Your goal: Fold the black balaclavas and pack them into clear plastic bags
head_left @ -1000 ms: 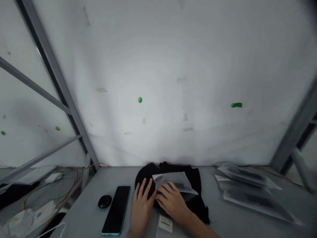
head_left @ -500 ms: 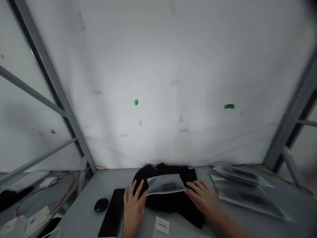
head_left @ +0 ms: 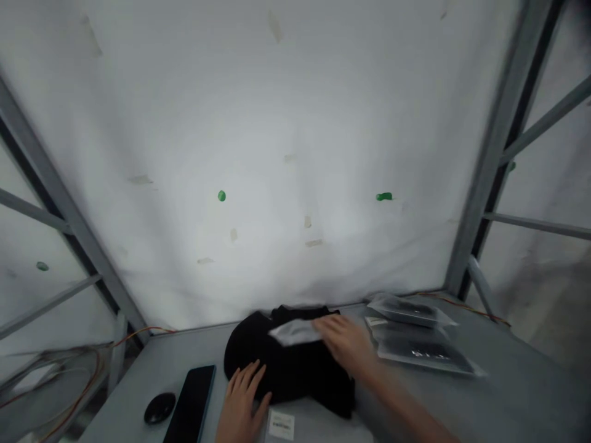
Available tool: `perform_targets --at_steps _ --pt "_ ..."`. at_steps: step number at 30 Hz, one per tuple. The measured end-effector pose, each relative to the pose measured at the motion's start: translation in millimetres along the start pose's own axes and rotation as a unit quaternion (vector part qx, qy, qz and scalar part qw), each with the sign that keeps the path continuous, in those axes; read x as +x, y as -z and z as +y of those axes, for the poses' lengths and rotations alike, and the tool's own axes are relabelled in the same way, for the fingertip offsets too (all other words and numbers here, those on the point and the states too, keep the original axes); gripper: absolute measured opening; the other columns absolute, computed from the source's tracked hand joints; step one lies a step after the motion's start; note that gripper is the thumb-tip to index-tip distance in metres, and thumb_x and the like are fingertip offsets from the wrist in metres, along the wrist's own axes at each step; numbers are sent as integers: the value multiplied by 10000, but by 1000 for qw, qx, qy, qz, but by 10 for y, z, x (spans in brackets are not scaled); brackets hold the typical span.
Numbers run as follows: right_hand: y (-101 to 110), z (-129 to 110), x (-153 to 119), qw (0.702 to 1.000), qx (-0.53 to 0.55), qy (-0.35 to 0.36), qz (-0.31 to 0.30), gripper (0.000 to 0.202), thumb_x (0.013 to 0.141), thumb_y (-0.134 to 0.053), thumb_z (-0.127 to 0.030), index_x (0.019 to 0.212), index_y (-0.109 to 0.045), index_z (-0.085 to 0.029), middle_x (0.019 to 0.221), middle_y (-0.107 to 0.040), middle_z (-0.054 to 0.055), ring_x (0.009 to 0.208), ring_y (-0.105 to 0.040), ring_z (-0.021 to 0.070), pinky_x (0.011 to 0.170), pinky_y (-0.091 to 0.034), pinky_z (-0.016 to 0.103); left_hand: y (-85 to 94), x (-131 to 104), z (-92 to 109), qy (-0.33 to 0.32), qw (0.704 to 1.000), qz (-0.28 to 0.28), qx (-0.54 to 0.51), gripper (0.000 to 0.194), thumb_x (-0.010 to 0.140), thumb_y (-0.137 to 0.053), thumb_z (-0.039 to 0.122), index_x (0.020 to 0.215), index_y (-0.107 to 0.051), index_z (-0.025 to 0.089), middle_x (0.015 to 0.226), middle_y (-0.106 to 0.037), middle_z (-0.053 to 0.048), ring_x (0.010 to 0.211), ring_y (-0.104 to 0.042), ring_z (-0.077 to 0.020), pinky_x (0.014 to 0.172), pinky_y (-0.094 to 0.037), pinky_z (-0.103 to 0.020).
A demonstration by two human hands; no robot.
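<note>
A dark heap of black fabric [head_left: 286,369], probably a garment, lies on the grey table against the wall. My left hand [head_left: 242,400] rests at its front left edge, fingers stretched out and holding nothing. Above the fabric, my right hand [head_left: 344,341] is closed on the right end of a small translucent plastic bag [head_left: 293,333]. The bag looks crumpled and blurred, and its contents cannot be made out. In front of the fabric, near my left hand, is a white barcode label [head_left: 281,424] on a flat clear sleeve that runs out of view.
A black phone-like slab [head_left: 192,400] and a black mouse [head_left: 159,408] lie to the left. On the right are clear plastic packets [head_left: 420,351] with dark contents. Metal frame posts [head_left: 489,166] flank the white wall, and orange cables [head_left: 138,332] run along the back.
My left hand has let go of the bag's left side and come down on the fabric. My right hand has lifted the bag, which is now crumpled. The camera has turned right.
</note>
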State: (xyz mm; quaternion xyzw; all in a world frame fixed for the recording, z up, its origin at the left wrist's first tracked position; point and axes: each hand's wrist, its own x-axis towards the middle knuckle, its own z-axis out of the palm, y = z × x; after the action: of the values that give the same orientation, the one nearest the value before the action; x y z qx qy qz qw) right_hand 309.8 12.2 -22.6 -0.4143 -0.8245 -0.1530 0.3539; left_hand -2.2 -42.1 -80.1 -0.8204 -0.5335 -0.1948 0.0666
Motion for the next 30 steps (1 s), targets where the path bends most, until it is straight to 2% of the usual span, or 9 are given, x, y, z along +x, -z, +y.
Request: perform_targets --at_steps 4,8,11,16,19,21,24,27,30 --pt "541 899 -276 992 -104 -57 32 385 965 -418 -180 1304 -596 -225 1209 -686 97 1073 -612 281 916 -462 447 71 -36 -8 0 998 -36 -48 602 873 -609 373 1448 -438 322 1474 -514 -68 1337 -494 -299 1123 -380 -566" --pt "713 1470 -644 981 -171 -77 -46 350 931 -451 -223 1222 -647 -222 1120 -706 104 1035 -625 304 894 -470 480 130 -37 -37 12 996 -38 -74 578 872 -580 246 1426 -461 359 1464 -526 -39 1316 -516 -270 1107 -412 -532" --pt "596 1281 -811 986 -115 -76 -90 320 913 -498 -297 1177 -672 -248 1134 -699 117 1055 -627 322 912 -470 509 149 -6 -51 19 997 -34 -69 455 919 -506 211 1344 -560 365 1382 -606 -19 1241 -577 -234 1046 -481 -472" --pt "302 240 -776 984 84 -43 -149 456 872 -612 -351 1324 -571 -309 1300 -634 94 1172 -586 305 988 -451 467 246 58 12 -5 998 -37 -43 403 933 -513 207 1299 -603 350 1295 -670 -11 1150 -629 -227 971 -523 -431" --pt "190 -99 -727 974 136 -23 -177 274 882 -567 -213 1124 -666 -294 1124 -708 50 1069 -632 268 982 -436 468 349 42 24 -20 999 -18 -35 348 969 -482 249 1276 -623 331 1226 -706 -27 1075 -663 -223 916 -544 -411" --pt "167 -108 -738 976 144 -44 -161 245 932 -462 -153 999 -674 -257 985 -723 45 967 -650 238 924 -455 445 411 1 -7 -25 999 -8 -32 334 976 -491 301 1284 -617 318 1197 -718 -42 1046 -675 -225 891 -554 -405" --pt "197 8 -813 975 160 -91 -122 254 997 -390 -224 1041 -639 -237 967 -710 66 915 -644 228 843 -482 408 455 -74 -82 -43 999 -5 -30 341 916 -607 348 1255 -635 322 1171 -728 -41 1046 -678 -239 892 -562 -412" --pt "252 74 -896 971 175 -90 -135 212 962 -524 -334 1139 -618 -264 1093 -695 70 1028 -626 255 912 -472 438 445 -106 -126 -48 997 24 -52 238 910 -613 328 1132 -697 332 1113 -748 -23 1066 -674 -239 912 -562 -413" --pt "286 67 -943 967 190 -70 -154 138 934 -564 -310 1031 -657 -277 1078 -702 58 1056 -624 267 934 -466 456 451 -85 -115 -11 991 77 -112 215 937 -562 377 1069 -724 323 1140 -733 -44 1098 -661 -238 936 -549 -397"
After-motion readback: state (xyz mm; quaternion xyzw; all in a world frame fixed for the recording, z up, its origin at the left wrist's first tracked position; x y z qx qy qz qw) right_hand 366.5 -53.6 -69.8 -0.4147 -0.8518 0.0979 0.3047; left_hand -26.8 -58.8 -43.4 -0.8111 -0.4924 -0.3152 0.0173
